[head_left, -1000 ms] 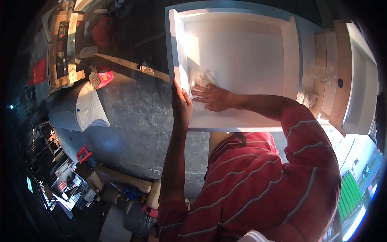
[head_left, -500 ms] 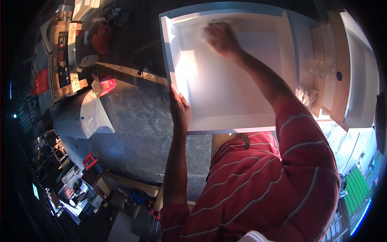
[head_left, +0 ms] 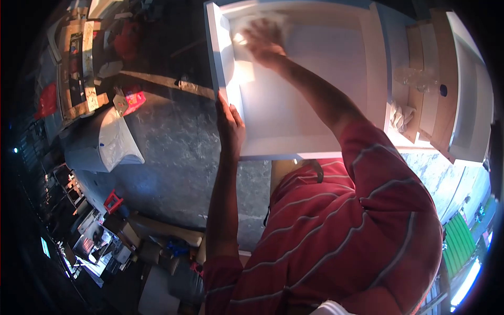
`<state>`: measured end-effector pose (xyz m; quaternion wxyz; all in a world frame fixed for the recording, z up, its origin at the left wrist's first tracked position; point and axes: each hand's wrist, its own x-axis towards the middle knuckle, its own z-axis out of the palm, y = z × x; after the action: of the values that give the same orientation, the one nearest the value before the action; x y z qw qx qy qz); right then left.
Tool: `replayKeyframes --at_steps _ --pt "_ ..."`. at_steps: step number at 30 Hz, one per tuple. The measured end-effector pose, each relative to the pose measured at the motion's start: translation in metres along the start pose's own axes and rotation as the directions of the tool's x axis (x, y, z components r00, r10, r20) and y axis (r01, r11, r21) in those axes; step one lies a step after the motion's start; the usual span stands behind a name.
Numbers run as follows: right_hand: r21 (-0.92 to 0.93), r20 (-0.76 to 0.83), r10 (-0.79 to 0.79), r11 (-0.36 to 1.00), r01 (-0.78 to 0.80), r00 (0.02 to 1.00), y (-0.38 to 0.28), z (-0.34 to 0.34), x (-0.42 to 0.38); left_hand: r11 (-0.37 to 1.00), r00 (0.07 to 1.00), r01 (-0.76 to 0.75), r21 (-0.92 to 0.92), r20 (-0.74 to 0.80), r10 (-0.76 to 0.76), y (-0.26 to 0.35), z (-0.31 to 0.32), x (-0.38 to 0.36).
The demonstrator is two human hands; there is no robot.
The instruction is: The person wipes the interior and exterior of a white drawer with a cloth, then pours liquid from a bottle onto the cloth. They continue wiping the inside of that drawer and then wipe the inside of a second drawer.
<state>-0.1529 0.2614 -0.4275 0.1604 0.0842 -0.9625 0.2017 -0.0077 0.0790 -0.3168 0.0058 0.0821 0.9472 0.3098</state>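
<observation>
A shallow white box or drawer (head_left: 315,94) with raised sides lies in front of my body. My left hand (head_left: 230,123) is wrapped round its left wall near the lower corner. Inside, near the upper left corner, my right hand (head_left: 264,43) presses on the inner surface, blurred by motion. A pale cloth-like thing (head_left: 281,23) shows around its fingers; its outline is smeared. Sunlight falls on the box's left inner side.
On the right are open wooden drawers (head_left: 443,79), a clear plastic bag (head_left: 417,79) and a crumpled cloth (head_left: 400,116). Leftward lie a wooden frame (head_left: 90,63), a pink packet (head_left: 134,98), a white wrapped panel (head_left: 113,142) and a red stool (head_left: 112,201).
My right hand has moved left inside the box, towards its upper left corner. The box sits slightly higher in view, with my left hand still at its left wall.
</observation>
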Motion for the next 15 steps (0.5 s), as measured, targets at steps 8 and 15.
replayKeyframes --at_steps 8,15 --pt "0.222 0.631 -0.578 0.774 0.593 0.518 -0.065 -0.089 -0.095 0.998 0.999 0.034 0.054 -0.021 -0.033 0.003 0.002 0.004" --pt "0.615 0.416 -0.841 0.54 0.575 0.345 -0.052 -0.069 -0.145 0.998 0.999 0.007 0.06 -0.037 -0.005 0.003 0.002 0.002"
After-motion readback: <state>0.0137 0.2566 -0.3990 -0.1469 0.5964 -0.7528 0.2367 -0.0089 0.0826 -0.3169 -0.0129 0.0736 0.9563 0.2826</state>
